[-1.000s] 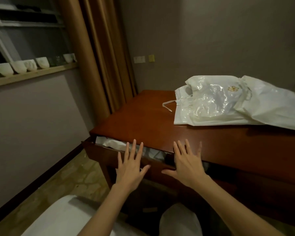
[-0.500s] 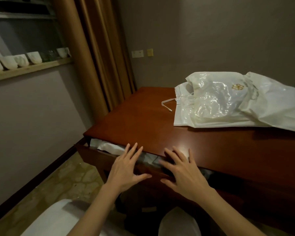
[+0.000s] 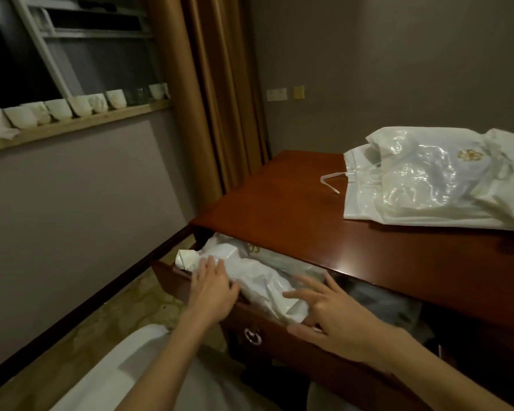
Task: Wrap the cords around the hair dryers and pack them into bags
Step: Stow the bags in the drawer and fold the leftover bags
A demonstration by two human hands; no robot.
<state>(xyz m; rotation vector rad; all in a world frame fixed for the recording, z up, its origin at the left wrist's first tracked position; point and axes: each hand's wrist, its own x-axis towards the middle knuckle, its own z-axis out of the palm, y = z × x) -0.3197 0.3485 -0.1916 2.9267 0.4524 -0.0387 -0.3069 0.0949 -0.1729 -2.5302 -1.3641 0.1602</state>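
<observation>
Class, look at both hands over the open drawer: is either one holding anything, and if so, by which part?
Nothing is held. The left hand rests flat, fingers straight, on the white bagged bundle in the drawer; the right hand hovers spread beside it.

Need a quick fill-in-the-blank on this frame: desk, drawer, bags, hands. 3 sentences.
1. The drawer of the desk is ____.
2. The left hand rests on a white bag inside the ____.
3. More white bags lie on the desk top, toward its ____ side.

Missing words: open; drawer; right
</observation>
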